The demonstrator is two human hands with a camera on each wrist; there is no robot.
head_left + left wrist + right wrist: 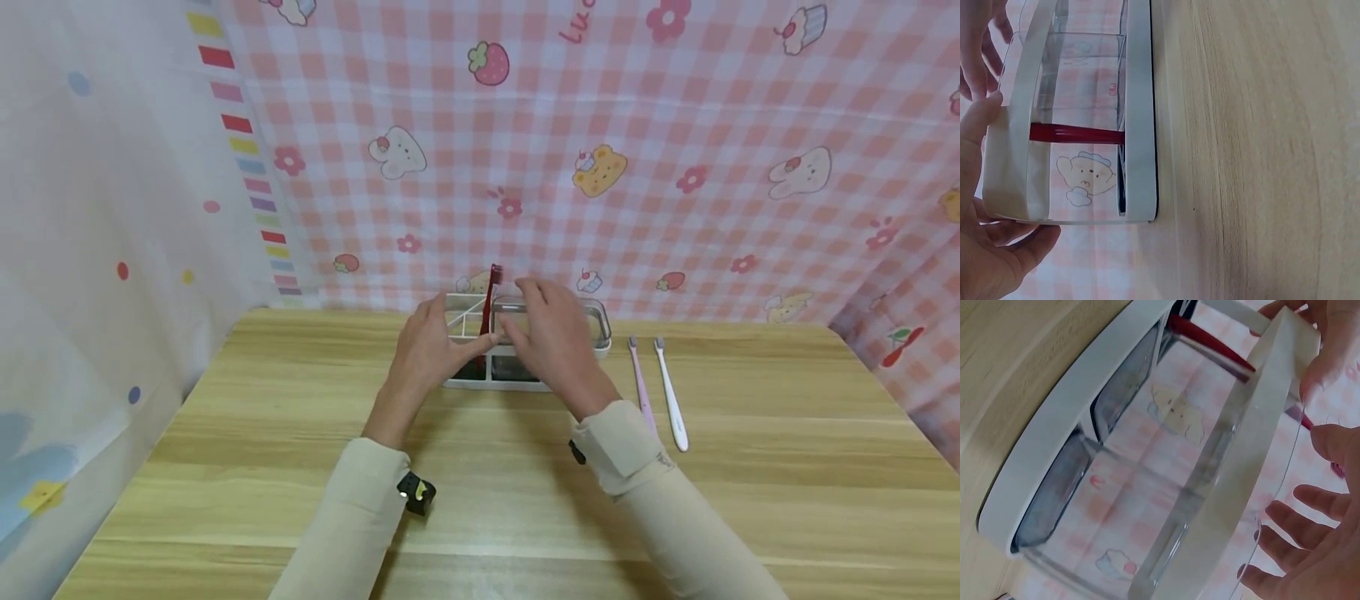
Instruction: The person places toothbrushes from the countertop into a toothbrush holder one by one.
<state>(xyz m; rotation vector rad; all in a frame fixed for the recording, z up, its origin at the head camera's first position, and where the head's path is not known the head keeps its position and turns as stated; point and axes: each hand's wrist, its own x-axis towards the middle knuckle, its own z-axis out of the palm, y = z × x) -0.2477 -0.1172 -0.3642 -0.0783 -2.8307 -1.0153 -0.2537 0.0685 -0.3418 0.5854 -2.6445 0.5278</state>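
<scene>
Tabletop [225,467]: red toothbrush [488,305] in white holder [513,386], left grip [426,350] around holder, right grip [558,337] spread.

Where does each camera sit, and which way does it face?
Head: worn on the head, facing forward and down at the holder; left hand, right hand, sleeves show.
Left wrist: on that wrist, facing the holder; parts of both hands show.
Right wrist: on that wrist, facing the holder; parts of both hands show.
Both wrist views share the red toothbrush.
</scene>
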